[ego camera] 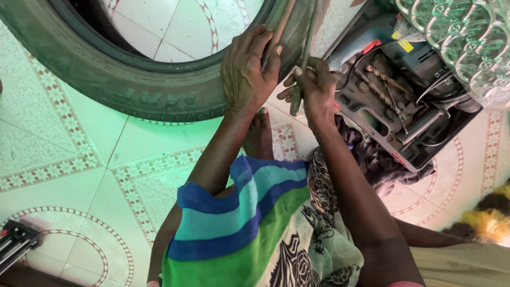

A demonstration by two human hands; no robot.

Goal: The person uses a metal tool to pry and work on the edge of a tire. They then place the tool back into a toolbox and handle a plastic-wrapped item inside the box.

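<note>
A black rubber tyre (106,69) lies on the tiled floor in front of me. My left hand (245,69) presses on its sidewall at the right side, fingers wrapped over the rubber edge. My right hand (313,87) is closed around a long thin metal tool (304,58) that runs up along the tyre's rim area. My bare foot (258,135) rests on the floor just below the tyre. Both forearms reach up from my lap, which is covered by striped blue and green cloth.
An open dark tool case (404,106) with a power drill, drill bits and cables sits to the right. Clear glassware (462,37) fills the top right corner. A black object (16,242) lies at the lower left on the patterned tiles.
</note>
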